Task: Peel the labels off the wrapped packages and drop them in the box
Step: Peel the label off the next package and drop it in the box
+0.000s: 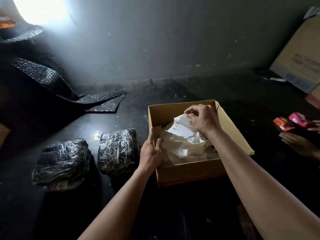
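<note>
An open cardboard box (188, 169) stands on the dark floor, partly filled with crumpled white labels (180, 148). Over the box, my right hand (203, 119) pinches a white printed label (182, 126) by its upper edge. My left hand (150, 151) grips the box's left wall, thumb outside and fingers inside. Left of the box lie two packages wrapped in shiny black film: one nearer the box (118, 150), the other further left (61, 163). I see no label on either package's top.
Sheets of black bubble wrap (52, 80) lie at the left and back. A large cardboard carton (301, 58) leans at the far right. Another person's hand (301, 144) reaches in at the right edge beside red and pink packets (292, 122). A grey wall runs behind.
</note>
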